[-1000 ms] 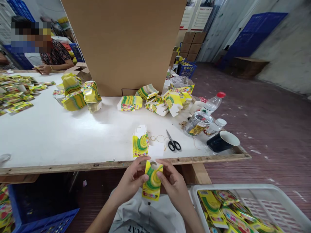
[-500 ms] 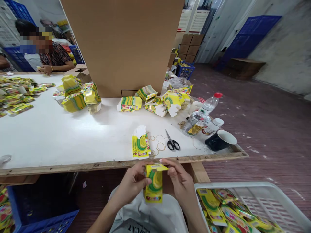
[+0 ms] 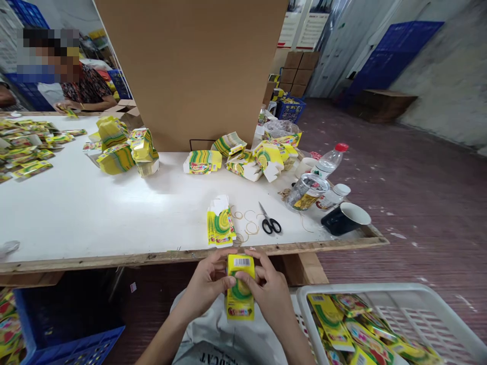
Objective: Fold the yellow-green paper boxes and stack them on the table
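Both my hands hold one small yellow-green carton (image 3: 240,296) upright just below the table's front edge, over my lap. My left hand (image 3: 207,284) grips its left side with curled fingers. My right hand (image 3: 268,291) wraps the right side, thumb across the front. The carton's top flap, with a barcode, is folded down closed. A small stack of flat cartons (image 3: 219,225) lies on the white table (image 3: 95,213) just beyond my hands, beside loose rubber bands (image 3: 249,223) and black scissors (image 3: 269,222).
A white basket (image 3: 399,304) of flat packets stands at my lower right, a blue crate (image 3: 64,344) at lower left. Bottles, a clear cup (image 3: 306,191) and a dark mug (image 3: 346,219) crowd the table's right end. Carton piles, a tall cardboard sheet (image 3: 190,71) and a seated person (image 3: 76,83) lie beyond.
The white top flap stood open a second ago; it was then folded over, and now lies closed under my right hand. Both hands shifted slightly lower with the carton.
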{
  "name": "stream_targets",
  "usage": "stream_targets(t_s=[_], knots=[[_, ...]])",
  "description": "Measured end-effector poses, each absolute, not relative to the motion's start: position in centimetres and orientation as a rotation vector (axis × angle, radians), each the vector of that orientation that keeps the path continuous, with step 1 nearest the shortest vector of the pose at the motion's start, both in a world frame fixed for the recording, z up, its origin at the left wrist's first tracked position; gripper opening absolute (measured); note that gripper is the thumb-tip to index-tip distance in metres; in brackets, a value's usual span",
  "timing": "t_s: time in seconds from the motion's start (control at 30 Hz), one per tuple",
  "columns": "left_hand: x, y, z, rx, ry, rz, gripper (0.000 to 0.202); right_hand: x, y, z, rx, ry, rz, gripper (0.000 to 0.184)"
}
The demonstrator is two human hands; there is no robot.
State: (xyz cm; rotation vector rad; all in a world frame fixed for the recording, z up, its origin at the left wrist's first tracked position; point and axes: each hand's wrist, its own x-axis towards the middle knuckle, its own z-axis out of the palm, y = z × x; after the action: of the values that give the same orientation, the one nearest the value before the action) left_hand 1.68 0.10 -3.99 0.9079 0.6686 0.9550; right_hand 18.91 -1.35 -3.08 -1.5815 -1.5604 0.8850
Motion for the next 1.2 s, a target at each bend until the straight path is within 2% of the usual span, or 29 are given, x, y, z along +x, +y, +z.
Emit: stream_targets(t_s=[0.1,0.2,0.27,0.4,0.47,0.5,0.63,0.77,0.87,1.0,1.1,1.2], knots=[[2.3,-0.2,-3.9,0.925,0.678,0.947,0.051,18.9,-1.3,-3.2,-1.521,-1.509,0.801,0.036],[2.9,-0.5,-3.4,1.012,0.684,0.923,0.051,20.5,-1.8,-2.7,-1.456,-1.485,0.86,0.035],[2.9,-0.3,-3.3,1.106,0.729,0.917,0.049,23.7,-2.8,-2.1,-1.568,-1.532,0.768,0.037],[1.4,1.6,-4.3,1.516,1.086,1.016,0.041,32.6,-5.3,-0.8,-2.065,-1.622,0.041,0.045],[0.6,2.9,-5.4,1.691,1.266,0.991,0.043,34.3,-5.4,-0.5,-2.132,-1.615,-0.131,0.049],[0.3,3.5,-5.9,1.736,1.316,0.963,0.044,33.8,-4.8,-0.6,-2.104,-1.629,-0.086,0.048],[0.1,4.7,-7.6,1.747,1.327,0.944,0.045,25.3,0.6,-2.8,-1.808,-1.631,0.474,0.038],[0.0,4.7,-8.2,1.713,1.291,0.988,0.049,17.0,6.2,-5.6,-1.753,-1.595,0.546,0.026],[-0.2,4.6,-8.4,1.653,1.253,1.048,0.049,15.0,8.0,-6.3,-1.717,-1.503,0.597,0.021],[0.0,4.5,-8.4,1.496,1.189,1.162,0.045,15.8,7.9,-6.2,-1.603,-1.34,0.751,0.026],[0.3,4.5,-7.8,1.336,1.152,1.275,0.05,16.4,6.5,-5.8,-1.459,-1.218,0.94,0.036],[0.4,4.3,-6.6,0.98,0.919,1.303,0.052,16.2,4.3,-5.6,-1.326,-1.123,1.145,0.045]])
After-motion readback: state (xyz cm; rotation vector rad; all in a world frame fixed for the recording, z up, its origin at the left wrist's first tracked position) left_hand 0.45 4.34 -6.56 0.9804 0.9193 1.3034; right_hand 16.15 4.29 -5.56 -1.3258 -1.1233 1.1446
